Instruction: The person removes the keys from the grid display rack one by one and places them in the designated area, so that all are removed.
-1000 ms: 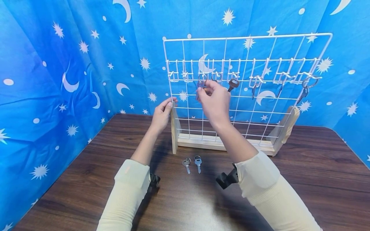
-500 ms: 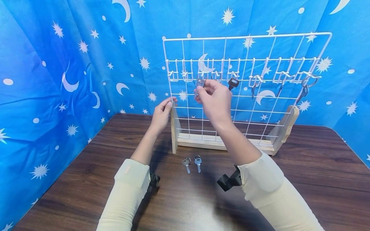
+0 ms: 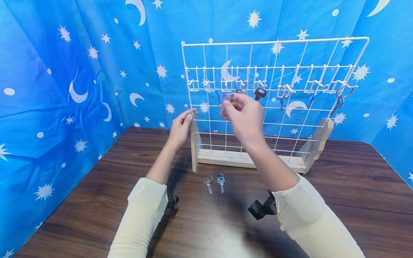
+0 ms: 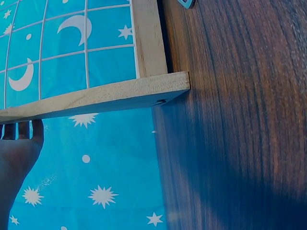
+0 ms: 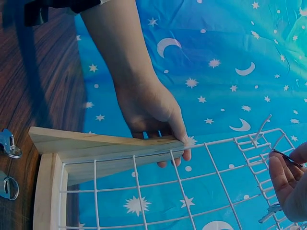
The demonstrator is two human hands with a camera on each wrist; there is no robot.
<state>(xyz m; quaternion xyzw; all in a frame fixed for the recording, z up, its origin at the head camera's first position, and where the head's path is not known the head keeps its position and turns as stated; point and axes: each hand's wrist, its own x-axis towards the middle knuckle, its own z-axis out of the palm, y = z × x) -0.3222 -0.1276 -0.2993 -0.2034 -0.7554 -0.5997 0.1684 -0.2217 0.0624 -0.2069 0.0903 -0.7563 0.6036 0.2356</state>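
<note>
My right hand pinches a silver key with a split ring between thumb and fingers, just below a hook of the white wire grid rack. In the right wrist view the key shows edge-on at the fingertips. My left hand grips the rack's wooden side post, fingers and thumb around its upper end. Behind the right hand, a key on a ring hangs, partly hidden. A dark-headed key hangs one hook to the right.
Two silver keys with rings, one on the left and one on the right, lie on the dark wooden table before the rack. More keys hang at the rack's right. A blue star-patterned cloth stands behind.
My right hand has drawn the key down and away from the hook, where its ring was a second ago. My left hand stays on the post.
</note>
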